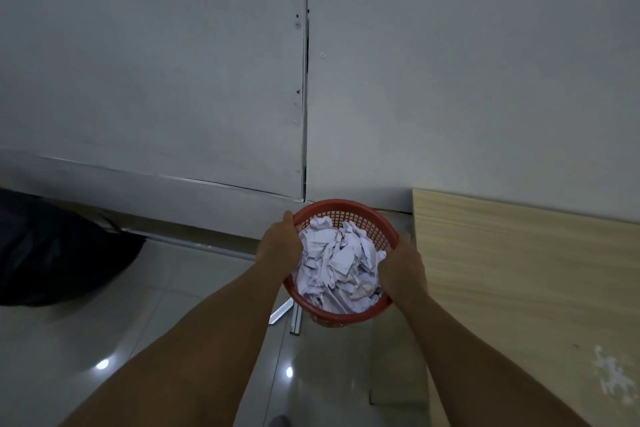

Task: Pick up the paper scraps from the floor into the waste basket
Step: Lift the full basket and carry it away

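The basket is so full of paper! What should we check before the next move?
1. The left hand grips the rim of the round red plastic mesh basket: ok.
2. The right hand grips the opposite rim: ok.
3. The crumpled white paper scraps all sit inside, none over the rim: ok.
4. No scraps left on the glossy tiled floor: none show, but the arms hide part of it: cannot tell.
5. Clear spot below the basket: silver metal strips lie there, so probably not ok.
6. The white flecks on the light wooden tabletop are paper: cannot tell.
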The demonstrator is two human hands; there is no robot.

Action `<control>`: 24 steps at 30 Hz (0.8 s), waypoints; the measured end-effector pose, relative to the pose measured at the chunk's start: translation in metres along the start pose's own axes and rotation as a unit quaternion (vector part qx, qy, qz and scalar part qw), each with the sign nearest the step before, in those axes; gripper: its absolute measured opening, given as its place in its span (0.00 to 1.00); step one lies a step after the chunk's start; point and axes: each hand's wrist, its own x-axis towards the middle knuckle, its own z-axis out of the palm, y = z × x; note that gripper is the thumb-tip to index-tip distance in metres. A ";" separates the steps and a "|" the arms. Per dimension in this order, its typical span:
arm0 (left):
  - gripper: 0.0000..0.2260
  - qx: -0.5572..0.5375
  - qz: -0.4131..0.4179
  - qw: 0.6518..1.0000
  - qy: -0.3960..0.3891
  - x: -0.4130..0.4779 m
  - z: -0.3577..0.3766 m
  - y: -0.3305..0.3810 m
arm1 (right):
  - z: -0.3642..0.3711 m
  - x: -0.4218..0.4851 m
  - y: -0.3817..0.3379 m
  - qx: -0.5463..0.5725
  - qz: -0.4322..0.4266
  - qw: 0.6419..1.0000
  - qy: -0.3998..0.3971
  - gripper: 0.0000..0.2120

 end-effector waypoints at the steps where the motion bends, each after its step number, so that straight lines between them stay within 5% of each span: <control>1: 0.14 0.001 0.005 1.000 -0.006 0.007 0.001 -0.001 | 0.004 0.004 0.000 0.008 0.010 1.000 0.003 0.12; 14: 0.15 -0.003 0.034 0.998 -0.045 0.064 0.044 -0.014 | 0.052 0.044 0.014 0.002 0.059 0.998 0.015 0.12; 24: 0.13 -0.010 0.049 0.997 -0.061 0.127 0.189 -0.068 | 0.170 0.114 0.106 -0.023 0.075 0.997 -0.001 0.17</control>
